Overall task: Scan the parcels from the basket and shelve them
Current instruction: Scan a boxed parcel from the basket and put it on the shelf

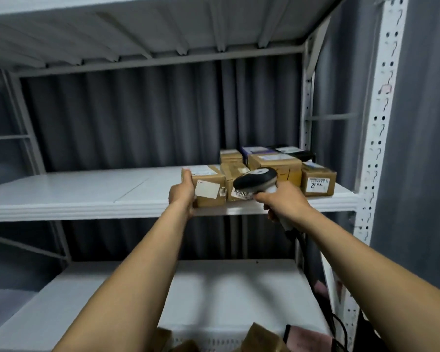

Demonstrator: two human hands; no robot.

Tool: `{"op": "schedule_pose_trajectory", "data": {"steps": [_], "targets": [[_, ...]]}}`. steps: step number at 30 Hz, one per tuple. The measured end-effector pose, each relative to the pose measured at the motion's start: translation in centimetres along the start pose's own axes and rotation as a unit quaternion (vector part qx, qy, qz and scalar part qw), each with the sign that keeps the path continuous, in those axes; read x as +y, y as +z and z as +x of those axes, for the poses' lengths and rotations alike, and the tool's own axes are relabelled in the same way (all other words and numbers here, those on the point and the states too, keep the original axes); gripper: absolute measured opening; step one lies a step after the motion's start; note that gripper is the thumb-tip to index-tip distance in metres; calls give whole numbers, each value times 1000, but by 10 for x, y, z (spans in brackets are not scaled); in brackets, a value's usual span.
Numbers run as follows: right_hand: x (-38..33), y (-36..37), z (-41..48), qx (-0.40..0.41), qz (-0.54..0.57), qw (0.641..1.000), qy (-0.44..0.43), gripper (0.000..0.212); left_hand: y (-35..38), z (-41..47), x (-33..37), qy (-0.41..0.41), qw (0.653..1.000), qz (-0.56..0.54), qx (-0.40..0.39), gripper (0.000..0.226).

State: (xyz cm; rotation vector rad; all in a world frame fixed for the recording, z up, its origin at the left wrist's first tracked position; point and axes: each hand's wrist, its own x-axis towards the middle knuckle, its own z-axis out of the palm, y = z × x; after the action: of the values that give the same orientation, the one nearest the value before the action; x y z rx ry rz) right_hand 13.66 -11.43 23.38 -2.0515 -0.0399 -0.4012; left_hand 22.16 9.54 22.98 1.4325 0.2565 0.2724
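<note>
The white basket [214, 342] is sitting at the bottom edge of the view, carrying brown parcels [262, 335] whose tops are only partly showing. On the middle shelf [87, 191], a cluster of shelved boxes [274, 161] is crowding the right end, packed side by side up to the upright post [376, 148]. The left hand [182, 193] is gripping the left end of a cardboard parcel [210, 190], which is resting at the shelf's front edge and touching the box to its right. The right hand [283, 199] is wrapping around the handle of the scanner [255, 180], whose head is hovering over that cluster. The shelf's left stretch is lying open, as is the lower shelf [226, 288].
</note>
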Motion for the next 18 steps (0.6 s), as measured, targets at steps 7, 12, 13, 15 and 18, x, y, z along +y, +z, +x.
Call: {"op": "schedule_pose_trajectory", "data": {"steps": [7, 12, 13, 15, 18], "targets": [[9, 4, 19, 6, 5, 1000, 12, 18, -6, 23, -21, 266, 913, 309, 5, 80], [12, 8, 25, 13, -20, 1000, 4, 18, -28, 34, -58, 571, 627, 529, 43, 61], [11, 9, 26, 14, -20, 1000, 4, 18, -29, 36, -63, 576, 609, 544, 43, 58], [11, 13, 28, 11, -19, 1000, 2, 17, -29, 42, -67, 560, 600, 570, 41, 58], [10, 18, 28, 1, -29, 1000, -1, 15, -23, 50, -63, 507, 611, 608, 3, 63]]}}
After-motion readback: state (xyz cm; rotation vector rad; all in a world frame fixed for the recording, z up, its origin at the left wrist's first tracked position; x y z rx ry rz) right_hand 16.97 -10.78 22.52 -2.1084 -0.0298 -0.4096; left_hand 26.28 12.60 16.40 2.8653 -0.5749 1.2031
